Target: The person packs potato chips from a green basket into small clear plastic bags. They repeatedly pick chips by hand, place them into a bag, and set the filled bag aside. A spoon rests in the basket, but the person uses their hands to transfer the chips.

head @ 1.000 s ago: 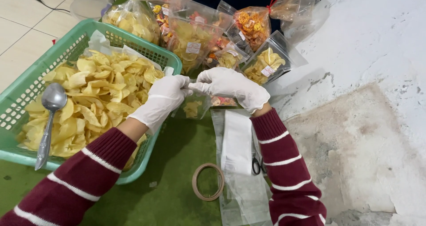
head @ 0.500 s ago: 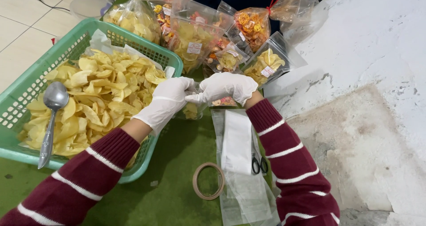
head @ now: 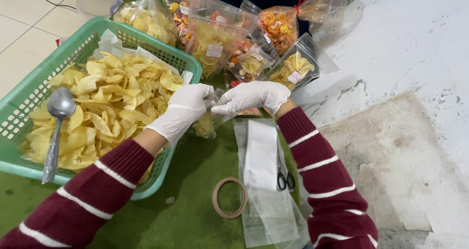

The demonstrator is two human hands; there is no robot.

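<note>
Both my hands wear white gloves and meet over a small clear bag of yellow chips (head: 205, 124). My left hand (head: 183, 109) pinches the bag's top from the left, and my right hand (head: 251, 96) pinches it from the right. The bag hangs just right of a green basket (head: 29, 90) heaped with yellow chips (head: 112, 97). A metal spoon (head: 56, 127) lies on the chips at the basket's left side.
Several filled, sealed snack bags (head: 215, 39) are piled at the back. A stack of empty clear bags (head: 261, 180) lies on the green mat, with black scissors (head: 286, 180) beside a tape roll (head: 229, 197). A rough white wall (head: 405, 83) stands to the right.
Both hands have stayed together on the small bag, shifting slightly left and down. The basket and spoon have not moved.
</note>
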